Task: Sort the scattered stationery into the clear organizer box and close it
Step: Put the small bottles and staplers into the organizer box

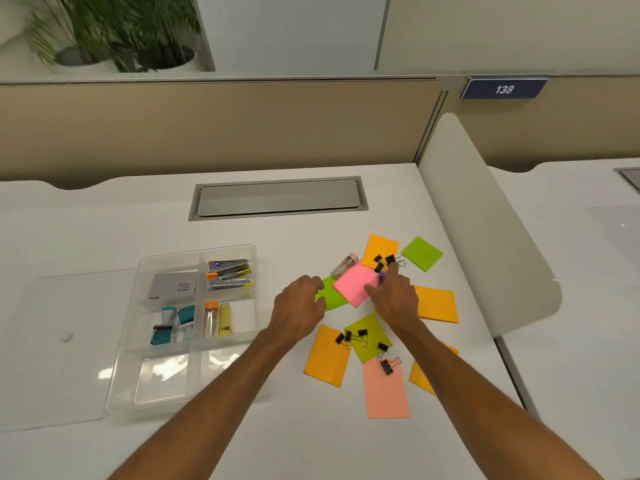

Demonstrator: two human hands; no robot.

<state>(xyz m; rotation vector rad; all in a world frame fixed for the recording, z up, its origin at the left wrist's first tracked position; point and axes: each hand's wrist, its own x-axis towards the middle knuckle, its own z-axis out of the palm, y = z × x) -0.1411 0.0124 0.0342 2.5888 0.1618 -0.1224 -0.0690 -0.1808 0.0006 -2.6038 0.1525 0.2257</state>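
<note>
A clear organizer box (138,306) stands open on the white desk at the left, with staplers (228,273), small tubes and refill packs in its compartments. Its clear lid (62,348) lies flat to its left. Orange, green and pink sticky notes are scattered at the right, with black binder clips (360,337) on them. My right hand (394,299) reaches over a pink note (353,284), its forefinger touching a small purple item near more clips (384,261). My left hand (301,306) hovers with loosely curled fingers at a green note (329,296). A clear tube (344,265) lies beside the pink note.
A grey cable hatch (277,199) is set into the desk behind the notes. A white curved divider (485,237) borders the desk on the right. A beige partition runs along the back, with plants beyond it.
</note>
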